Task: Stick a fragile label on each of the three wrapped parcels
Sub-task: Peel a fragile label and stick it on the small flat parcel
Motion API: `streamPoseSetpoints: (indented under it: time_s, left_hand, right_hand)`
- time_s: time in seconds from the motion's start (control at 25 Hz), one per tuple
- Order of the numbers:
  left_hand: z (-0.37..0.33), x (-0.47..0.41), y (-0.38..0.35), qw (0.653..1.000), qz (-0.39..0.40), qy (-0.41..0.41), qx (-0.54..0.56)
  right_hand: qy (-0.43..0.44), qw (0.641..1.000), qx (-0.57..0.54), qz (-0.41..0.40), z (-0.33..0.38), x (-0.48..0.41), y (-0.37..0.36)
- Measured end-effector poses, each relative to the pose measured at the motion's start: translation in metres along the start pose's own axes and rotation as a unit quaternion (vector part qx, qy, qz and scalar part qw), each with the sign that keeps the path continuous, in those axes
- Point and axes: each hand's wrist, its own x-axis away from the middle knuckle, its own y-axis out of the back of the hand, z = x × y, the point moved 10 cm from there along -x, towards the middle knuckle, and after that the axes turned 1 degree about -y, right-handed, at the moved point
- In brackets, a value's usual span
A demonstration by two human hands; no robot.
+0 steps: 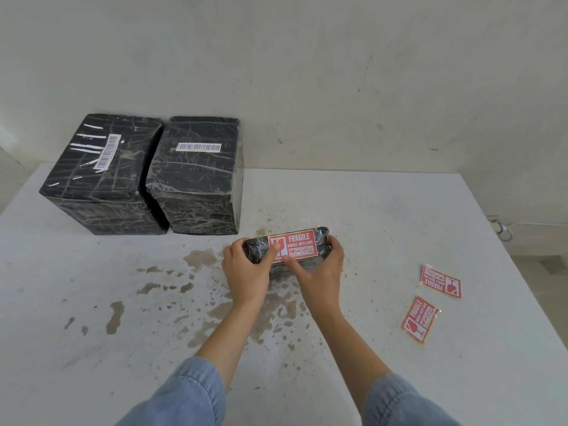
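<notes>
A small black wrapped parcel (321, 241) lies in the middle of the white table, with a red fragile label (296, 242) on its top face. My left hand (246, 270) grips the parcel's left end, thumb pressed on the label's left edge. My right hand (322, 269) wraps the right end, its thumb on the label's lower edge. Two large black wrapped parcels (101, 173) (196, 176) stand side by side at the back left, each with a white barcode sticker on top. Two loose fragile labels (441, 281) (420, 319) lie flat at the right.
The white table (384, 210) carries brown stains (199, 259) around and in front of the small parcel. Its right edge runs diagonally past the loose labels. A pale wall stands behind, and a white cable (504, 230) lies on the floor at the right.
</notes>
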Motion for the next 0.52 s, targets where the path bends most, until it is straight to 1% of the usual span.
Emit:
streamPoseSetpoints:
  time_s: [0.08, 0.24, 0.4, 0.52]
  left_hand:
    - [0.0, 0.0, 0.0, 1.0, 0.002, -0.002, 0.001]
    - [0.0, -0.001, -0.001, 1.0, 0.001, -0.008, 0.0]
    - [0.0, 0.0, -0.001, 1.0, 0.002, -0.018, -0.002]
    - [0.001, 0.0, -0.001, 1.0, 0.007, -0.018, -0.001]
  right_hand:
    - [-0.029, 0.999, -0.035, -0.005, -0.007, 0.001, -0.006]
    - [-0.059, 0.991, -0.121, -0.026, -0.017, 0.003, -0.005]
    - [-0.065, 0.98, -0.183, -0.052, -0.02, 0.003, 0.001]
    - [-0.067, 0.973, -0.215, -0.056, -0.022, 0.002, 0.005]
